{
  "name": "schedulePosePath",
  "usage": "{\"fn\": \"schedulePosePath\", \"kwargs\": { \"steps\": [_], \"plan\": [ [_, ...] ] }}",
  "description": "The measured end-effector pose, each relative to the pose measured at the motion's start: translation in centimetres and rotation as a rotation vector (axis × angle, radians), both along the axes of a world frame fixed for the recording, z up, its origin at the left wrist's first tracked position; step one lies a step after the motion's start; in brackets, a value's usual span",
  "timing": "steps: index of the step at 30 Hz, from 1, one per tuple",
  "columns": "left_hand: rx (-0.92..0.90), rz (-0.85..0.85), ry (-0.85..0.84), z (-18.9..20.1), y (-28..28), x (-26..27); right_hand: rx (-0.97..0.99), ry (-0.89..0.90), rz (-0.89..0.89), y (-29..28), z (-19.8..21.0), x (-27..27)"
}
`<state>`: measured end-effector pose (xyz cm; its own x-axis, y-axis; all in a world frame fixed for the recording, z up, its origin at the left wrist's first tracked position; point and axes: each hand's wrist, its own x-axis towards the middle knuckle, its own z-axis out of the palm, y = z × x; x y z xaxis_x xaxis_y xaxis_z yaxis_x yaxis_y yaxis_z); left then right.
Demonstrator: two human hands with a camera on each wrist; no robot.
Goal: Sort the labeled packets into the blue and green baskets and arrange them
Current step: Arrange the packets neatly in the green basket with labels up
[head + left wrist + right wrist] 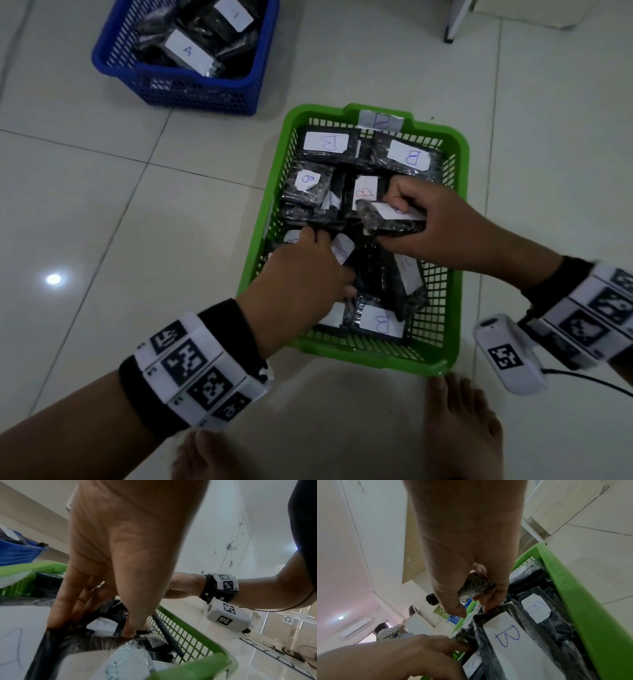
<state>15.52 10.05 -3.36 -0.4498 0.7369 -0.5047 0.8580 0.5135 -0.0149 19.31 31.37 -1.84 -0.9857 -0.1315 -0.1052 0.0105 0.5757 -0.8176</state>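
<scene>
Right hand [421,224] clasps B packet [390,219] | left hand [305,274] pinches a packet below (clearing room) | I'd lay mine flat in green basket [460,219], label up

Both forearms bare, each with a black wristband [147,394] under a white band of square black-and-white fiducial tags [202,373]. Right wrist adds a white camera pod [507,356] carrying its own tag, thin black cable [596,380] trailing off it. Bare feet [459,428]. Dark short sleeve [307,520].

Indoor room, office or workroom: glossy white floor tiles [85,205], wall air conditioner [355,628], stacked plastic baskets [453,616].
</scene>
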Motion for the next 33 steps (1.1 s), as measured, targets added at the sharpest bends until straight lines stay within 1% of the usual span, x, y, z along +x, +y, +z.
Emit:
{"fn": "schedulePosePath", "kwargs": {
  "steps": [2,4,5,8,10,11,14,17,18,20,23,26,27,28,30,33],
  "plan": [
    [0.039,-0.014,0.039,-0.3,0.2,0.3,-0.030,-0.012,-0.034,0.3,0.2,-0.2],
    [0.106,0.021,0.032,-0.4,0.1,0.0,-0.088,-0.037,-0.083,0.6,0.4,-0.3],
    [0.142,0.056,-0.007,-0.3,0.0,-0.4,-0.124,-0.059,-0.108,0.7,0.4,-0.3],
    [0.323,0.144,-0.193,0.1,-0.6,-1.7,-0.183,-0.123,-0.152,0.9,0.5,-0.2],
    [0.363,0.190,-0.252,0.3,-0.8,-2.2,-0.183,-0.146,-0.171,1.1,0.7,-0.2],
    [0.352,0.201,-0.231,0.2,-0.8,-2.3,-0.185,-0.159,-0.173,1.2,0.8,-0.2],
    [0.318,0.197,-0.072,-0.3,-0.2,-1.4,-0.161,-0.189,-0.142,1.2,1.2,0.1],
    [0.288,0.260,-0.078,-1.2,0.6,-0.2,-0.147,-0.194,-0.142,1.1,1.2,0.5],
    [0.312,0.296,-0.101,-1.3,0.7,0.0,-0.137,-0.192,-0.144,1.1,1.1,0.5],
    [0.407,0.373,-0.187,-1.0,0.5,-0.1,-0.116,-0.181,-0.143,1.3,1.1,0.5],
    [0.512,0.478,-0.393,-0.1,0.1,-1.3,-0.113,-0.172,-0.150,1.5,1.2,0.3],
    [0.538,0.606,-0.644,0.9,-0.4,-3.1,-0.122,-0.174,-0.158,1.4,1.1,0.3],
    [0.550,0.644,-0.709,1.1,-0.6,-3.7,-0.112,-0.170,-0.158,1.3,1.0,0.4],
    [0.567,0.665,-0.734,1.2,-0.9,-4.2,-0.097,-0.162,-0.156,1.2,1.0,0.4],
    [0.610,0.661,-0.685,1.2,-1.3,-4.9,-0.074,-0.146,-0.152,1.1,0.8,0.4],
    [0.656,0.617,-0.536,1.1,-1.4,-5.2,-0.056,-0.145,-0.163,1.2,0.6,0.3]
  ]
}}
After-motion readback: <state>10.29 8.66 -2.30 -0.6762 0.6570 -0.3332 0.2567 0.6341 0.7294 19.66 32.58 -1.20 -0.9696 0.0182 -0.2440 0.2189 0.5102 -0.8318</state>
